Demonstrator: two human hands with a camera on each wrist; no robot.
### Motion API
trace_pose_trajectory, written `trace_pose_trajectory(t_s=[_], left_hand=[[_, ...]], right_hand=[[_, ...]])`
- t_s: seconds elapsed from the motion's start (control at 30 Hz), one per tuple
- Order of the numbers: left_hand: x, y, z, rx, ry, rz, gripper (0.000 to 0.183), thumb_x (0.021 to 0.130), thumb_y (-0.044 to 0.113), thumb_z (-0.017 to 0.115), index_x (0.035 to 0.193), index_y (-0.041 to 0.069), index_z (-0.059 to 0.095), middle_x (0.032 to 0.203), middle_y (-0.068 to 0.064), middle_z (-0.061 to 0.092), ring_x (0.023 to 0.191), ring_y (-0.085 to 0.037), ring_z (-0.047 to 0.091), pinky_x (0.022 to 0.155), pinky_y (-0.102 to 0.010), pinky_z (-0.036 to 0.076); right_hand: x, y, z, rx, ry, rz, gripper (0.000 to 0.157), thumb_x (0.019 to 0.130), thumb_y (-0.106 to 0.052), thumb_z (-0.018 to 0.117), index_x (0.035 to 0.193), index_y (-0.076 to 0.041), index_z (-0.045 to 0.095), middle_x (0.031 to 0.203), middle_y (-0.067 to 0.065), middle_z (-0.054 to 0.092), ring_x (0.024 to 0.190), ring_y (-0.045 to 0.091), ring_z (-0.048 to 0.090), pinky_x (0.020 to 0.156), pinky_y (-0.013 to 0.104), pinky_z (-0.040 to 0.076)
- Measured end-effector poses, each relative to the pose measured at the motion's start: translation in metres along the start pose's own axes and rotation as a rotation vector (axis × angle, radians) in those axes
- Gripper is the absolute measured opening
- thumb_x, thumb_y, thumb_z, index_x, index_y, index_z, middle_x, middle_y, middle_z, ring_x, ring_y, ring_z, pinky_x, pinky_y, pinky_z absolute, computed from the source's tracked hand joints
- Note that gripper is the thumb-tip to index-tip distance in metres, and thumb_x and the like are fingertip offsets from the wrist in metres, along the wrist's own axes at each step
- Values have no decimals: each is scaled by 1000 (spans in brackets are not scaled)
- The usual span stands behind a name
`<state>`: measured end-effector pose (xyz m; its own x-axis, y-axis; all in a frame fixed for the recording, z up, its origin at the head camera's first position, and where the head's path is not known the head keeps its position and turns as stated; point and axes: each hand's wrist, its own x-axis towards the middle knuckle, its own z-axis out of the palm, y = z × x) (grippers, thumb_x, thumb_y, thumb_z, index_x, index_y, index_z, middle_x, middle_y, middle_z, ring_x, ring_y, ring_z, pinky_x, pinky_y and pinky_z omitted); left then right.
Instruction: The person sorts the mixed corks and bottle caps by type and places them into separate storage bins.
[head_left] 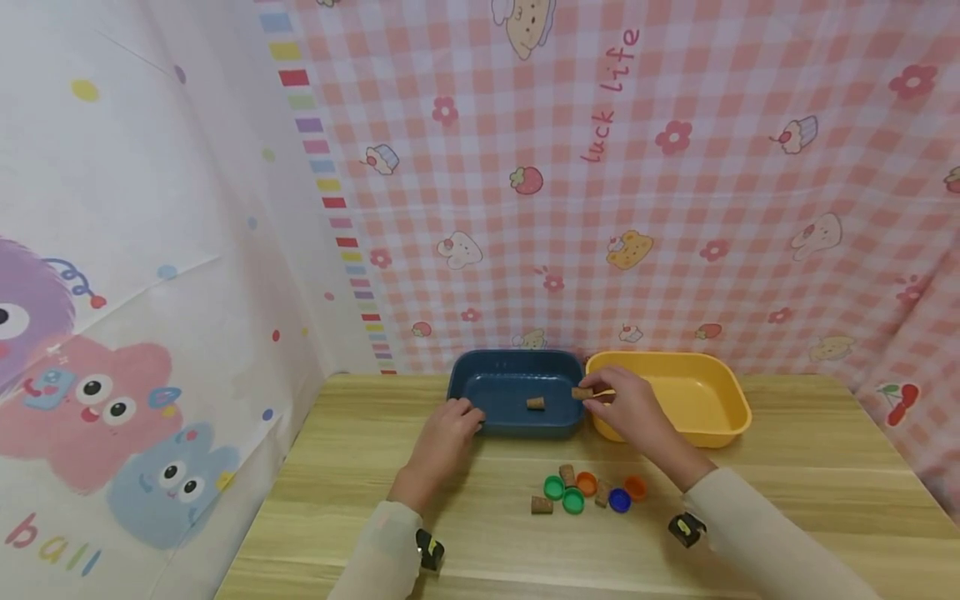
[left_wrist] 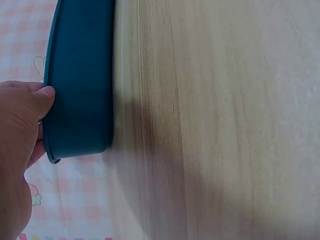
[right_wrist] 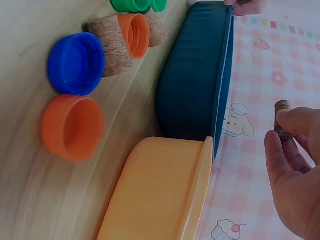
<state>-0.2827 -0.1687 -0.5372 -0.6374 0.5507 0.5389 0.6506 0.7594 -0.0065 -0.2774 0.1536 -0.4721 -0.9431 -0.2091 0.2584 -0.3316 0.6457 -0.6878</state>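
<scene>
My right hand (head_left: 626, 404) pinches a cork (head_left: 582, 393) between thumb and fingers, above the near right part of the dark blue tray. In the right wrist view, the pinched cork (right_wrist: 282, 117) stands clear of both trays. My left hand (head_left: 447, 429) grips the front left rim of the dark blue tray (head_left: 517, 431). The left wrist view has the thumb on the tray's outer wall (left_wrist: 80, 75), the other fingers reaching over the rim. Inside that tray lies another cork (head_left: 535, 404).
Right of the blue tray stands a yellow tray (head_left: 720, 433). On the wooden table (head_left: 480, 542) in front are green caps (head_left: 573, 501), orange caps (head_left: 635, 487), a blue cap (head_left: 619, 500) and more corks (head_left: 542, 505). A checked cloth (head_left: 525, 275) hangs behind.
</scene>
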Motion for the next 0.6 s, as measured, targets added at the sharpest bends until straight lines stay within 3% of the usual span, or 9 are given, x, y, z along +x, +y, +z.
trace_pose_trajectory(t_s=[0.2,0.43,0.6], left_hand=[[-1,-1,1,-15,15,5,3,94,10,73,97,7,74,86,-4,64,80,-23,60,76,-36,53],[0,0,0,-22,29,9,4,96,11,72,97,9,75,86,-2,63,77,-22,59,73,-35,52],[0,-1,0,-18,31,9,2,95,10,73,96,11,75,86,-2,63,77,-22,59,73,-35,52]], right_hand=[[15,-3,8,-13,-27,-19,19,90,-1,77,107,-6,74,108,11,68,100,27,69,85,41,62],[29,-2,15,-66,-44,-77,16,90,-1,77,104,-7,74,144,23,59,95,26,65,85,41,61],[40,0,20,-112,-67,-74,16,90,-2,77,104,-6,73,121,18,68,94,25,64,84,41,58]])
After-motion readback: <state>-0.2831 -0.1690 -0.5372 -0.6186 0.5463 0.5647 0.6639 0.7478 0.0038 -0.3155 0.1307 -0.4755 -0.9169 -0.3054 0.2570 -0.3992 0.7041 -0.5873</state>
